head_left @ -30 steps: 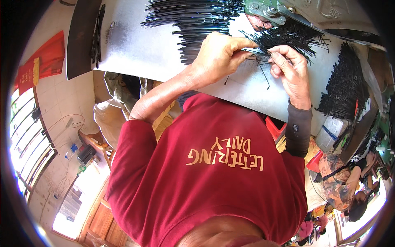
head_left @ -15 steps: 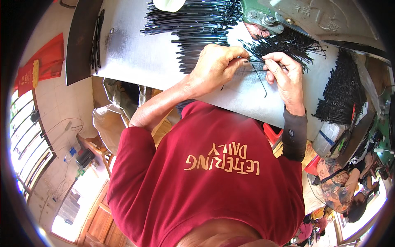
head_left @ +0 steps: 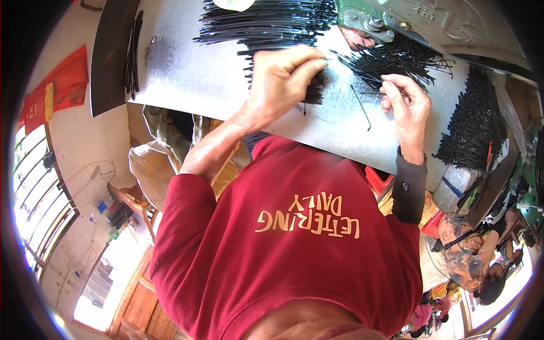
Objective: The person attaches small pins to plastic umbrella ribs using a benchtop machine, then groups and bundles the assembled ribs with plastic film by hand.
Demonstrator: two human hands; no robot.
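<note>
Wires (head_left: 317,90) pinched under left hand (head_left: 283,79), right hand (head_left: 405,105) beside

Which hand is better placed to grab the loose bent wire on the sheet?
Right, probably: the right hand sits beside the bent wire; the left hand is farther, its fingers pinching wires.

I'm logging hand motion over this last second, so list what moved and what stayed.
The left hand has moved left, away from the right hand, pinching thin black wires drawn from between them toward the upper pile of black wires. The hands, close together a second ago, are now apart. The right hand stays by the right-hand wire heap. The grey metal table and green machine are unchanged.
</note>
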